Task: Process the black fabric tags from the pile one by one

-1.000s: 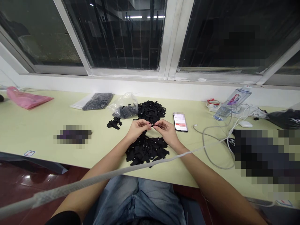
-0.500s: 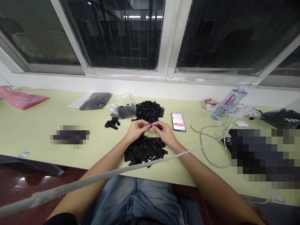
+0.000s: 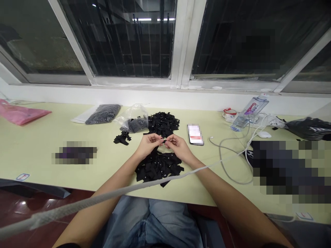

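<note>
Between the two piles of black fabric pieces, my left hand (image 3: 150,144) and my right hand (image 3: 177,145) meet fingertip to fingertip. Both pinch one small black fabric piece (image 3: 163,140). Nearer to me lies a pile of black pieces (image 3: 159,167), some with small white marks. Beyond my hands is another black pile (image 3: 164,123). A smaller heap (image 3: 122,138) sits left of my left hand. Next to the far pile, an open clear bag (image 3: 136,122) holds more black pieces.
A lit phone (image 3: 196,134) lies right of the far pile. Farther right are a tilted bottle (image 3: 249,112), white cables (image 3: 221,151) and a black bag (image 3: 310,127). A filled bag (image 3: 103,114) and a pink bag (image 3: 23,113) lie left. A pale cord (image 3: 108,197) crosses the view.
The view has shifted slightly. My fingertips are a little farther apart, and more of the black piece shows between them.
</note>
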Tool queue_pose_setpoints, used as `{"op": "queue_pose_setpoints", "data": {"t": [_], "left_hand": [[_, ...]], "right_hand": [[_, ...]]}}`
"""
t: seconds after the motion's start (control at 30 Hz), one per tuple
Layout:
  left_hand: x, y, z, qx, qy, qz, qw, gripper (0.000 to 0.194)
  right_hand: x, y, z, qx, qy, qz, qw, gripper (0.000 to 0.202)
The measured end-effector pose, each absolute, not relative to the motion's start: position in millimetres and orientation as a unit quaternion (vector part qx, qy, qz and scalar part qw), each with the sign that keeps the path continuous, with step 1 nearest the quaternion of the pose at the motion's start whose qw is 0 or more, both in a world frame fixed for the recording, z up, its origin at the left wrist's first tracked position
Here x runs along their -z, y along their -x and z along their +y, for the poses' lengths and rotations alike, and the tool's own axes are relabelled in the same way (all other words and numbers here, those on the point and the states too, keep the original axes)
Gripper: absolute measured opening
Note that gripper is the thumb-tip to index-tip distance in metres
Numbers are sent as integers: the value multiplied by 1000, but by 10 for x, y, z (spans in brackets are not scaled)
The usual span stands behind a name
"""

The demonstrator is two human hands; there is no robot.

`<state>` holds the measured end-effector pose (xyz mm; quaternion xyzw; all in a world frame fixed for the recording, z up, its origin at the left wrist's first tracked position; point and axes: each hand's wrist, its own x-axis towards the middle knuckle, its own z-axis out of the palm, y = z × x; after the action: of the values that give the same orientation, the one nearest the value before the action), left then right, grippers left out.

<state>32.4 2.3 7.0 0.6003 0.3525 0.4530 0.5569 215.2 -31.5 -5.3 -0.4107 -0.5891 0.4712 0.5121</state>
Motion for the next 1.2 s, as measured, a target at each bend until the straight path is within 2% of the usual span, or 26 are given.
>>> {"op": "queue_pose_setpoints", "data": {"t": [0.27, 0.53, 0.8, 0.93, 1.2], "left_hand": [[-49, -298, 54, -451, -595, 356, 562, 31], [-79, -308, 61, -454, -577, 373, 568, 32], [-91, -249, 122, -503, -474, 338, 639, 26], [-95, -234, 137, -525, -518, 377, 560, 27], [-61, -374, -16, -429, -680, 381, 457, 17]], "right_hand": [[27, -2184, -310, -465, 429, -603, 487, 28], [80, -2209, -277, -395, 467, -631, 478, 24], [15, -2195, -335, -405, 462, -629, 477, 26], [-15, -2192, -340, -454, 426, -605, 497, 28], [-63, -2165, -352, -482, 415, -579, 509, 33]]}}
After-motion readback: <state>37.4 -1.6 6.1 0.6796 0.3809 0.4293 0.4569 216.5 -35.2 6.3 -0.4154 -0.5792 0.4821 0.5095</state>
